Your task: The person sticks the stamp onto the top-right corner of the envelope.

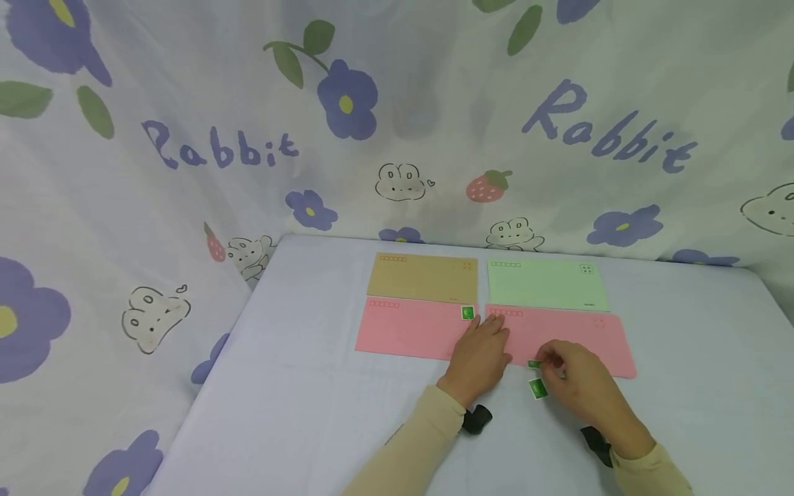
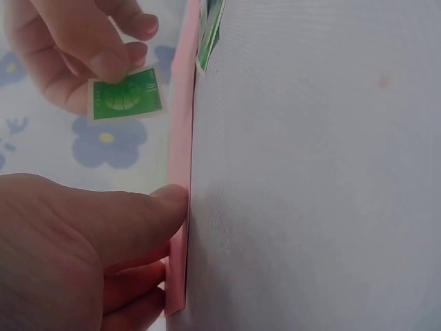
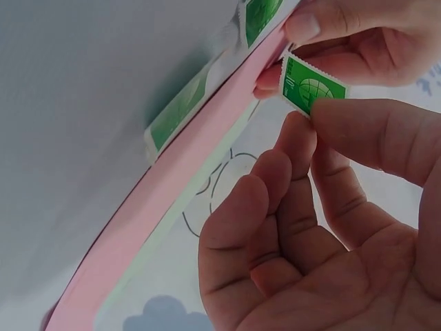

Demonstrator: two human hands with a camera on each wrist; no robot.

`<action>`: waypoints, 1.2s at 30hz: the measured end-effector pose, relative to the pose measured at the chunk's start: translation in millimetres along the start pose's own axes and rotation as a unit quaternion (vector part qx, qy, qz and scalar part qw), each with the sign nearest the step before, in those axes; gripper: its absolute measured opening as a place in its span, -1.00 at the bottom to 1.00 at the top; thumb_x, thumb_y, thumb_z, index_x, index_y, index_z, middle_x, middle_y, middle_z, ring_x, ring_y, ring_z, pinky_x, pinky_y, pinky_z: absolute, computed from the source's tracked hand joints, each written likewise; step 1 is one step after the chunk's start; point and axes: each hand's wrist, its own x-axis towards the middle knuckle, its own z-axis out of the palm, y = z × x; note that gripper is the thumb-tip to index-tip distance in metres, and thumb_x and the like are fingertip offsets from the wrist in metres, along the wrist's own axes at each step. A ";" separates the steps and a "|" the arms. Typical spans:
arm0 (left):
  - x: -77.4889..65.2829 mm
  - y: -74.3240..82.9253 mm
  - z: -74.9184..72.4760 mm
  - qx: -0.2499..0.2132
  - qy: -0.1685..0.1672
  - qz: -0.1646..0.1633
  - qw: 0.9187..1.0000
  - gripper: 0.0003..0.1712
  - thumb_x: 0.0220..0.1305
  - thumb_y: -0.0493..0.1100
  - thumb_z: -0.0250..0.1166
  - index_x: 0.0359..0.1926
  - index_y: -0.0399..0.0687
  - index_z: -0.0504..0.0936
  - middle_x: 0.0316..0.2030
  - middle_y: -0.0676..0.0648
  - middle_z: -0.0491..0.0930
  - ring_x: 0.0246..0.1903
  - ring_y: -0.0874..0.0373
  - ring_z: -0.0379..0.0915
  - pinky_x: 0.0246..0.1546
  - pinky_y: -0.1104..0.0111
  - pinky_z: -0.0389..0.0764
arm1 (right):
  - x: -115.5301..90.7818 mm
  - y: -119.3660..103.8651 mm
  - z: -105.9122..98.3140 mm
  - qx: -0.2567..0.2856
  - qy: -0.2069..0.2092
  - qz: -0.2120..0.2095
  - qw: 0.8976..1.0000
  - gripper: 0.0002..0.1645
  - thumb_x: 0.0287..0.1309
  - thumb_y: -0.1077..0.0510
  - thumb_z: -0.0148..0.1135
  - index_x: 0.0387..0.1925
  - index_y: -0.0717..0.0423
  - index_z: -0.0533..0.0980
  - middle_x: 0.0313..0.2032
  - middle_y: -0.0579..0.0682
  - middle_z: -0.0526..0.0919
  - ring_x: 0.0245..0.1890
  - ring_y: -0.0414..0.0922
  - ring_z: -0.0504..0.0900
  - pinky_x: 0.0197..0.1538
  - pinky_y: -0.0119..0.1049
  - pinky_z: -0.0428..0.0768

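Note:
My right hand (image 1: 579, 382) pinches a green postage stamp (image 3: 313, 86) between thumb and forefinger, held just above the near edge of the right pink envelope (image 1: 558, 327). The stamp shows a white globe outline. My left hand (image 1: 479, 358) rests with extended fingers across the adjoining edges of that envelope and the left pink envelope (image 1: 409, 327). Its thumb (image 2: 148, 214) lies near the envelope's edge. Another green stamp (image 1: 468, 313) sits at the left pink envelope's upper right corner. A loose green stamp (image 1: 537, 388) lies on the table beside my right fingers; the right wrist view shows two.
Behind the pink envelopes lie a tan envelope (image 1: 422, 277) and a light green envelope (image 1: 546, 284). All lie on a white-covered table (image 1: 279, 399). A patterned cloth (image 1: 428, 103) hangs along the back and left side. Black wrist devices (image 1: 477, 419) show at both wrists.

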 end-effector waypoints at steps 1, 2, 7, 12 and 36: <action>0.2 -0.1 0.5 0.002 0.001 0.000 1.000 -0.47 0.34 0.05 0.35 0.25 -0.04 0.62 0.36 0.00 0.44 0.41 0.18 0.25 0.48 0.26 0.13 | 0.2 0.5 -0.2 0.000 0.001 0.001 1.000 -0.90 0.20 0.33 0.25 -0.30 0.09 0.62 -0.36 -0.06 0.64 -0.29 -0.13 0.54 -0.22 -0.13 0.59; 0.4 -0.3 1.0 0.003 0.002 0.001 1.000 -0.47 0.34 0.05 0.36 0.25 -0.04 0.62 0.36 0.00 0.45 0.41 0.18 0.25 0.48 0.26 0.13 | 0.4 0.9 -0.4 0.000 0.002 0.002 1.000 -0.90 0.20 0.33 0.25 -0.30 0.09 0.62 -0.35 -0.06 0.64 -0.29 -0.13 0.55 -0.22 -0.13 0.60; 0.9 -0.4 2.3 0.008 0.005 0.002 1.000 -0.48 0.33 0.06 0.36 0.24 -0.03 0.63 0.35 0.00 0.45 0.40 0.19 0.26 0.47 0.26 0.14 | 1.2 1.9 -1.9 -0.002 0.008 0.005 1.000 -0.91 0.21 0.33 0.26 -0.29 0.12 0.63 -0.35 -0.04 0.65 -0.28 -0.11 0.57 -0.21 -0.11 0.62; 1.1 0.0 1.6 0.012 0.003 0.002 1.000 -0.47 0.33 0.06 0.36 0.24 -0.03 0.63 0.36 0.01 0.45 0.40 0.19 0.26 0.48 0.25 0.13 | 2.3 5.1 -4.6 -0.003 0.012 0.007 1.000 -0.92 0.21 0.34 0.27 -0.29 0.14 0.62 -0.37 -0.07 0.64 -0.32 -0.14 0.57 -0.25 -0.16 0.61; 2.1 2.4 0.3 0.019 -0.018 0.011 1.000 -0.50 0.37 0.03 0.33 0.23 -0.09 0.63 0.35 0.04 0.46 0.38 0.22 0.29 0.39 0.41 0.25 | 4.7 21.1 -19.0 -0.002 0.034 0.029 0.999 -0.91 0.24 0.30 0.24 -0.24 0.22 0.63 -0.34 -0.02 0.68 -0.39 -0.12 0.57 -0.37 -0.24 0.57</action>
